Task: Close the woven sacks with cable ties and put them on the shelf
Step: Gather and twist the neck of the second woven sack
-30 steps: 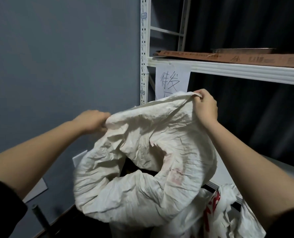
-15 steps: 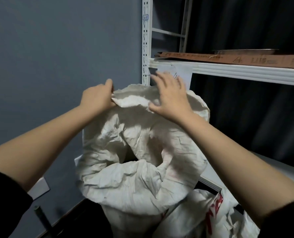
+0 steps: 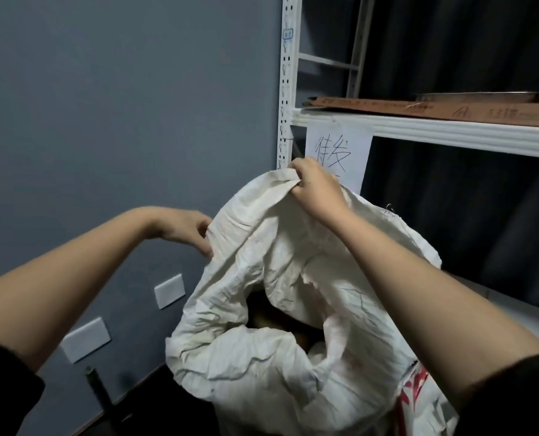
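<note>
open sack mouth (image 3: 280, 322) passable, shelf beam (image 3: 450, 133) overhead, wall (image 3: 104, 136) close left

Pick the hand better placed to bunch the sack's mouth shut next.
Right hand, probably: it already pinches the top rim of the woven sack. The left hand only meets the sack's side edge, lower down.

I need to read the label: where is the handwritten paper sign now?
In the head view, the paper sign hangs from the white shelf beam, right of the upright post, just above the right hand.
</note>
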A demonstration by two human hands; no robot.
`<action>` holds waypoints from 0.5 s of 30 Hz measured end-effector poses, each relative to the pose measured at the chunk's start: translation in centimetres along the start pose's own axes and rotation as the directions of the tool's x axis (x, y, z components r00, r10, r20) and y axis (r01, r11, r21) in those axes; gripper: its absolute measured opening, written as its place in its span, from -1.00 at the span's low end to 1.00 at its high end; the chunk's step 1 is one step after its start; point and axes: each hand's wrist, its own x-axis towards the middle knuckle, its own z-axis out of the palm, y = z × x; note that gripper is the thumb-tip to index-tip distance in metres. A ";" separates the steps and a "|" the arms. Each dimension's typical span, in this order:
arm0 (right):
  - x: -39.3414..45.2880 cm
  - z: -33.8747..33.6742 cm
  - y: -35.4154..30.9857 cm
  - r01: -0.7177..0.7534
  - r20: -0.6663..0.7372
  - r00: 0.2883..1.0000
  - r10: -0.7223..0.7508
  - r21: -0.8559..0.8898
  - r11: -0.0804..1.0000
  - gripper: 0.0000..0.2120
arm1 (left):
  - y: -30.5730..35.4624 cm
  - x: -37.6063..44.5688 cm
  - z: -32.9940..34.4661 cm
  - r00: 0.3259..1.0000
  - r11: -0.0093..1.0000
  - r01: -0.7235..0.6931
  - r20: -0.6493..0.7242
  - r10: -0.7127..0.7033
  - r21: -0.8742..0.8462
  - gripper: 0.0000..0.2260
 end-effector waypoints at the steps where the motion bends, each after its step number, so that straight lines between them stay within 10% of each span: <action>1: -0.2 0.0 0.0 -0.001 -0.012 1.000 0.002 0.014 1.000 -0.87 | -0.6 0.3 0.5 0.999 1.000 -0.009 -0.043 0.009 -0.008 -0.64; 4: -0.6 0.1 0.3 -0.009 -0.076 0.997 0.012 0.032 0.999 -0.83 | -0.6 0.3 1.0 0.952 0.994 -0.009 -0.304 0.042 0.109 -0.86; 8: -1.3 0.0 0.7 -0.008 -0.060 0.998 0.006 -0.029 1.000 -0.60 | 0.8 -0.6 -0.6 0.583 0.943 0.211 -0.808 0.089 0.256 -0.93; 12: -2.0 0.2 -0.2 0.120 0.047 0.993 -0.113 -0.196 0.973 -0.32 | 3.3 -1.0 -3.1 0.362 0.919 0.290 -0.919 0.155 0.269 -0.89; 15: -2.2 0.6 -1.5 0.163 -0.037 0.984 -0.176 -0.227 0.960 -0.34 | 5.8 -1.4 -5.5 0.363 0.998 0.060 -0.931 -0.034 -0.013 -0.87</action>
